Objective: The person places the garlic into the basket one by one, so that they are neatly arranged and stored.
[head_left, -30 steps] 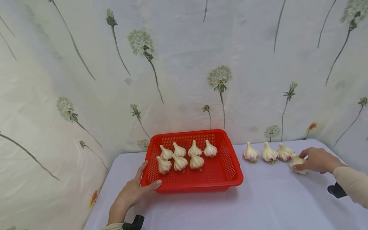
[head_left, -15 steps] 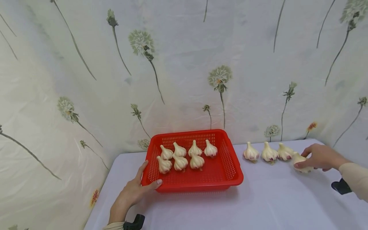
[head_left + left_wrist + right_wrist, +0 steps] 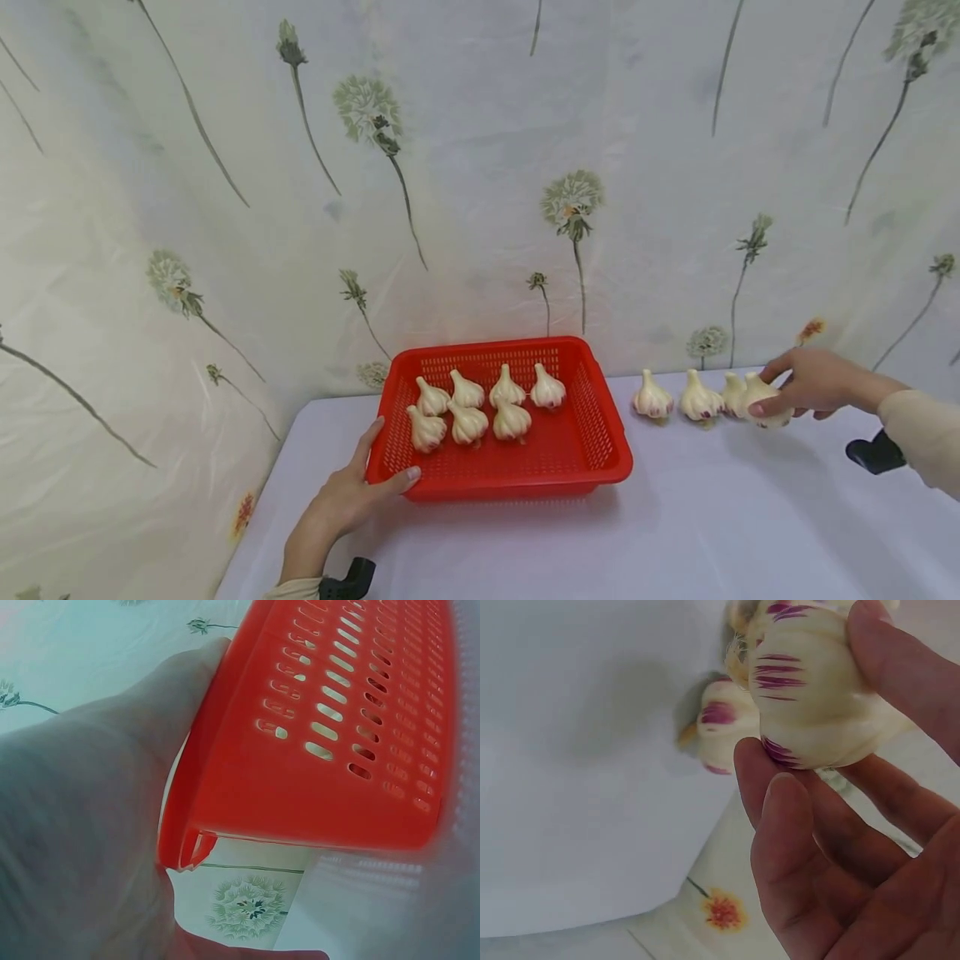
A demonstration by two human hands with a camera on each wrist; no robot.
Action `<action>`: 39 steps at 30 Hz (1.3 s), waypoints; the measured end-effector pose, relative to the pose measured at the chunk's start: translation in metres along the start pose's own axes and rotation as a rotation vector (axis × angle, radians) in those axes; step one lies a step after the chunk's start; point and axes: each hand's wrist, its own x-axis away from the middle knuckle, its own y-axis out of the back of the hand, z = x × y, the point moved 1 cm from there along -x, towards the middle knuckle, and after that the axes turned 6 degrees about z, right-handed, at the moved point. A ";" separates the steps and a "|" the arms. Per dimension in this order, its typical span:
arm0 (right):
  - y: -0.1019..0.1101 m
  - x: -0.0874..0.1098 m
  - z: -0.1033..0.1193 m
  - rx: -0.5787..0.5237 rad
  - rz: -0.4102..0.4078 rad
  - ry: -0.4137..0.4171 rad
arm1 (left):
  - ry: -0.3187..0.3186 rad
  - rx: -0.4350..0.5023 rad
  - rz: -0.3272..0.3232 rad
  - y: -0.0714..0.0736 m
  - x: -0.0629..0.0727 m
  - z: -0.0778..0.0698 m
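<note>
Right hand (image 3: 819, 383) fingers (image 3: 907, 675) pinched a garlic bulb (image 3: 817, 682), raised off the surface (image 3: 675, 533); three bulbs (image 3: 701, 402) sat just left of them. Left hand (image 3: 341, 502) fingers, spread, touched red basket (image 3: 517, 487) to their right, seven bulbs (image 3: 469, 425) inside.

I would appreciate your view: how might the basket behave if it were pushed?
The basket would likely slide rather than tip, being low and wide. Its slotted walls suggest a light shell that might flex slightly. The rounded bulbs inside could roll.
</note>
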 end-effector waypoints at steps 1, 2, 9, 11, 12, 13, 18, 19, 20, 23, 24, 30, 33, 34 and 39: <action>0.002 0.001 0.006 0.002 0.002 0.015 | 0.000 0.001 0.001 0.000 0.000 0.000; 0.005 0.001 0.012 -0.001 0.005 0.028 | 0.000 0.003 0.001 0.000 0.000 0.000; 0.016 -0.002 0.052 0.012 0.042 0.064 | -0.004 0.008 0.000 0.000 -0.001 0.000; 0.017 -0.006 0.061 0.014 0.045 0.078 | -0.003 0.009 0.001 0.000 -0.001 0.001; 0.017 -0.007 0.065 0.015 0.045 0.084 | -0.001 0.010 0.001 0.000 -0.001 0.001; 0.018 -0.009 0.070 0.015 0.044 0.095 | 0.001 0.011 0.002 0.000 -0.001 0.001; 0.022 -0.018 0.091 0.030 0.036 0.146 | 0.011 0.022 0.009 0.000 -0.001 0.001; 0.023 -0.020 0.095 0.032 0.031 0.153 | 0.012 0.023 0.010 0.000 -0.001 0.001; 0.023 -0.021 0.098 0.037 0.028 0.158 | 0.011 0.023 0.009 0.000 -0.001 0.001; 0.024 -0.024 0.110 0.041 0.017 0.174 | 0.010 0.023 0.007 0.001 -0.001 0.001; 0.024 -0.024 0.114 0.039 0.014 0.180 | 0.008 0.025 0.007 0.001 -0.002 0.000; 0.019 -0.030 0.138 0.019 -0.007 0.207 | -0.001 0.026 0.011 0.002 -0.002 0.000; 0.014 -0.035 0.151 -0.001 -0.013 0.222 | -0.002 0.028 0.009 0.002 -0.002 0.001; 0.012 -0.037 0.156 -0.009 -0.012 0.228 | -0.002 0.028 0.008 0.002 -0.002 0.001; 0.000 -0.049 0.174 -0.032 -0.011 0.263 | -0.004 0.030 0.005 0.002 -0.003 0.001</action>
